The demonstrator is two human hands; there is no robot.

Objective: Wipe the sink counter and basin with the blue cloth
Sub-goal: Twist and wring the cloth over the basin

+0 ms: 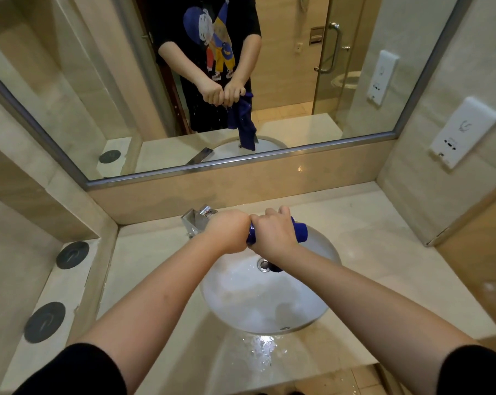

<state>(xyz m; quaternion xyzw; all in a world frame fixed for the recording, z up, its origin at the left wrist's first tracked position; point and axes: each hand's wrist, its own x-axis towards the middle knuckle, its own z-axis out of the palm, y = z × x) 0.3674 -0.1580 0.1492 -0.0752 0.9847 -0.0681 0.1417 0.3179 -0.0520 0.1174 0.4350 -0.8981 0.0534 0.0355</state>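
Observation:
Both my hands grip the blue cloth [299, 230] above the white oval basin [241, 295]. My left hand [229, 232] and my right hand [272, 232] are fists pressed side by side, with the cloth twisted between them. One end of the cloth bunches out to the right of my right hand; another end hangs down near the drain [263, 264]. The beige stone counter [369, 252] surrounds the basin. A puddle of water [262, 349] lies on the counter at the basin's near edge.
A chrome tap [195, 220] stands behind the basin, partly hidden by my left hand. Two dark round discs [71, 254] sit on a lower ledge at the left. A mirror [98, 95] covers the back wall. A white socket panel [463, 135] is on the right wall.

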